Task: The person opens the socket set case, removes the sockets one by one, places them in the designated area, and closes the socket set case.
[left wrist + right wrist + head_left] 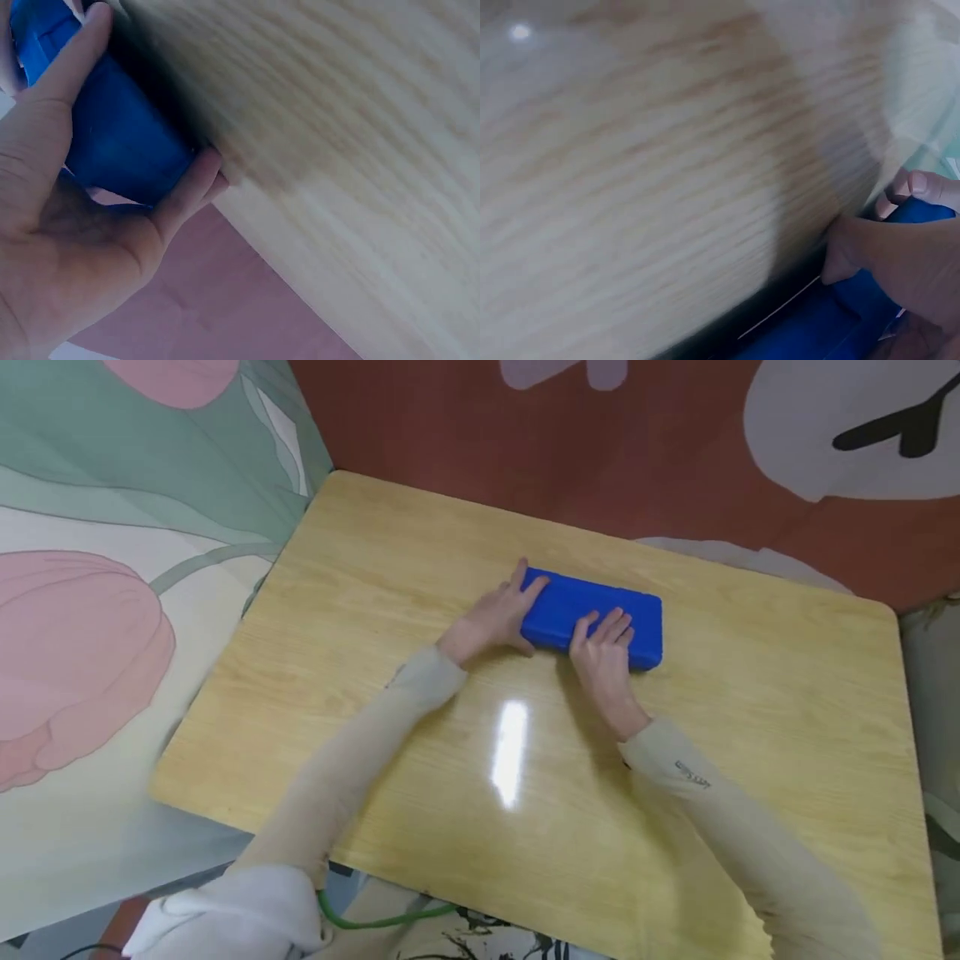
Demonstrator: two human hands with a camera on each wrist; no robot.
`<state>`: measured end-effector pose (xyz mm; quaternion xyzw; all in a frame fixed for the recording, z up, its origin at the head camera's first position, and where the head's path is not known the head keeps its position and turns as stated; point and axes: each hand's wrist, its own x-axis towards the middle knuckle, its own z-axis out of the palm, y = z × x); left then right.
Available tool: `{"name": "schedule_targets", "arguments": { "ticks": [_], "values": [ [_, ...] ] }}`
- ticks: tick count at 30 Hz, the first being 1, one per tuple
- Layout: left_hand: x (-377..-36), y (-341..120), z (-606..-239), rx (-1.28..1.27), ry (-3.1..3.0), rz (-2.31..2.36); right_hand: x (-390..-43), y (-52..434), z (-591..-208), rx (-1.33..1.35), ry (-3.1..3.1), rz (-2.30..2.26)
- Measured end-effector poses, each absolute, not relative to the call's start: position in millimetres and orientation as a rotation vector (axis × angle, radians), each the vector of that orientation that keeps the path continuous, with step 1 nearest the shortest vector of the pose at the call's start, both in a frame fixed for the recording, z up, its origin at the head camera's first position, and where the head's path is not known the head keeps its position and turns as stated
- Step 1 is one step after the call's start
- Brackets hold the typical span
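Both hands are holding the long blue rigid plastic case (592,617) lying on the pale wooden desk (420,568): left hand (495,618) is cupping its short end, right hand (603,656) is curling over the near edge; it is probably light, stiff and smooth, best gripped by its ends

The head camera looks down and forward from above the near edge of the wooden table (375,577), taking in its whole top. The left wrist camera sits very close behind the left hand (67,247), facing the blue case (112,135). The right wrist camera hugs the tabletop, equally close. All three views share the case.
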<state>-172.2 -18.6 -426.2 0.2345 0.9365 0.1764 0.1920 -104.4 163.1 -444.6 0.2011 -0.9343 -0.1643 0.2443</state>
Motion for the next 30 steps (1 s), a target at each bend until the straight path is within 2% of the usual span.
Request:
{"name": "schedule_targets", "arguments": {
  "ticks": [13,19,23,30],
  "values": [
    [-186.5,-53.6,-412.8,0.713,2.732,0.382,-112.7,126.1,-442.5,0.482,-2.678,-0.556],
    [-184.8,-72.5,-413.9,0.645,2.734,0.392,-112.2,116.9,-442.0,0.541,-2.713,-0.262],
    [-182.8,-71.2,-415.0,0.649,2.751,0.425,-110.8,135.0,-433.0,0.624,-2.910,0.018],
    [-173.2,-78.2,-416.4,0.645,2.735,0.337,-104.9,165.9,-429.5,0.568,-3.058,0.461]
  ]
}}
